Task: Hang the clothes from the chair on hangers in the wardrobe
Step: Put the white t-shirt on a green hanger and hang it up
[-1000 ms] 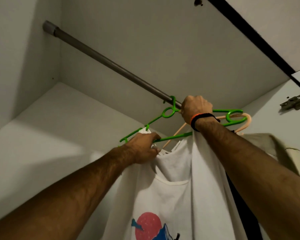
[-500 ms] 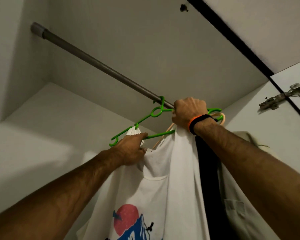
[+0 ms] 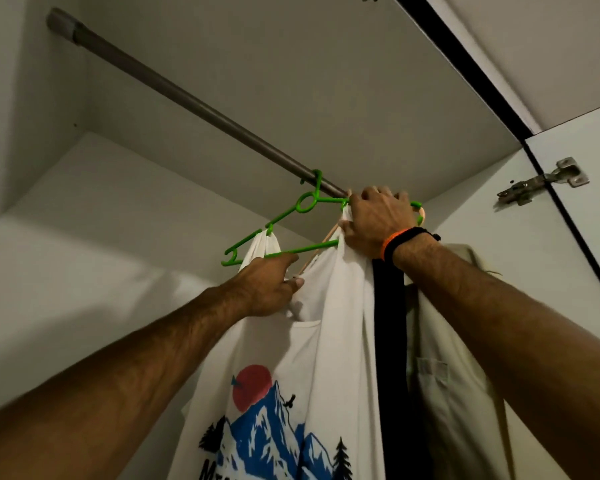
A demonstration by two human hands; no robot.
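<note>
— White wardrobe walls (image 3: 66,258) and a pale top panel fill the background, and a grey rail (image 3: 187,102) runs from far left toward the right. What hangs on it?

— One green hanger (image 3: 302,206), its hook over the rail just left of the right hand (image 3: 378,220). The white T-shirt (image 3: 329,358) with the red sun and blue mountain print is draped on that hanger, in the middle of the wardrobe, falling down toward the near edge of the view.

— And the hands?

— The right hand grips the right side of the green hanger together with the shirt's shoulder, fingers (image 3: 385,195) curled over the top. An orange and black wristband (image 3: 400,242) sits on that wrist. The left hand (image 3: 267,285) is lower and to the left, fingers pressed together around the shirt's fabric by the neckline, just under the hanger's bottom bar.

— Anything else in there?

— A pale orange hanger (image 3: 321,242) shows partly behind the green one. Right of the T-shirt hangs a black garment (image 3: 388,341), then a beige shirt (image 3: 451,375) with a chest pocket, both touching their neighbours. On the far right is the open wardrobe door (image 3: 589,209) with a metal hinge (image 3: 541,183).
</note>
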